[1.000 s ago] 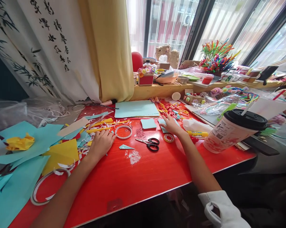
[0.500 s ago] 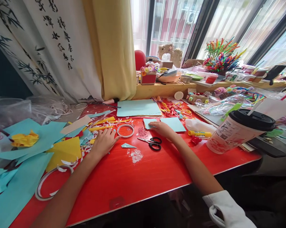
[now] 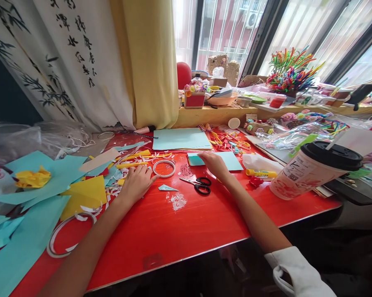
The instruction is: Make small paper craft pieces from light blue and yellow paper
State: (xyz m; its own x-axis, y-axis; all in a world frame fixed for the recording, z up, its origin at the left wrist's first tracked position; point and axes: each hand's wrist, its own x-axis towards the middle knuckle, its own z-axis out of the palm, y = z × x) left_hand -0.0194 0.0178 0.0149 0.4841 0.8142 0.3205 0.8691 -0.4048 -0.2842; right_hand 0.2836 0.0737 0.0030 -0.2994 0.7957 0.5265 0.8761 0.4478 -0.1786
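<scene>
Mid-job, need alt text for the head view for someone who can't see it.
The right hand rests on blue paper squares on a red table; the left hand lies beside a tape ring. Scissors lie between the hands, and paper scraps litter the table.

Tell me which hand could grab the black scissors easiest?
Probably the right hand: it rests on the small blue paper, right beside the scissors. The left hand lies farther off, by the tape ring.
</scene>
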